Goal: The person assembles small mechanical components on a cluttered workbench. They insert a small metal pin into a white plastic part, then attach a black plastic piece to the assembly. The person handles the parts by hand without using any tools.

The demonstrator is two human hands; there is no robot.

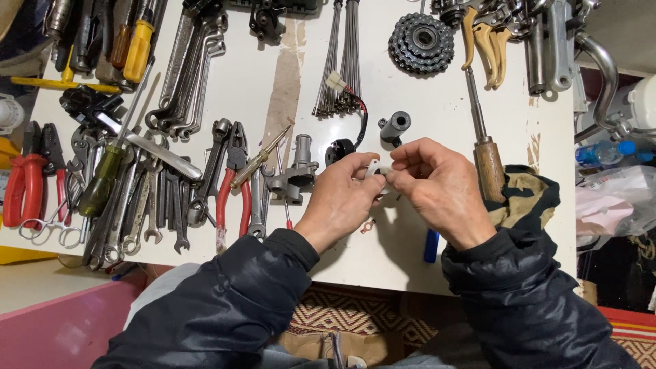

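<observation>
1. Two hands meet over the white table (410, 253) — the left hand (339, 198) and the right hand (437, 188) both pinch one small white part (377, 169) between their fingertips, just above the tabletop near its front edge.
2. Behind the hands: one black round part (339, 149) on a red-and-black wire, and one dark short cylinder (395, 126).
3. One grey metal fitting (295, 176) lies just left of the left hand.
4. One toothed sprocket cluster (421, 42) sits at the far side.
5. One wooden-handled tool (486, 160) lies beside the right wrist — upright to the view.
6. Two red-handled pliers: one (232, 184) mid-table, one (27, 178) at the left edge.
</observation>
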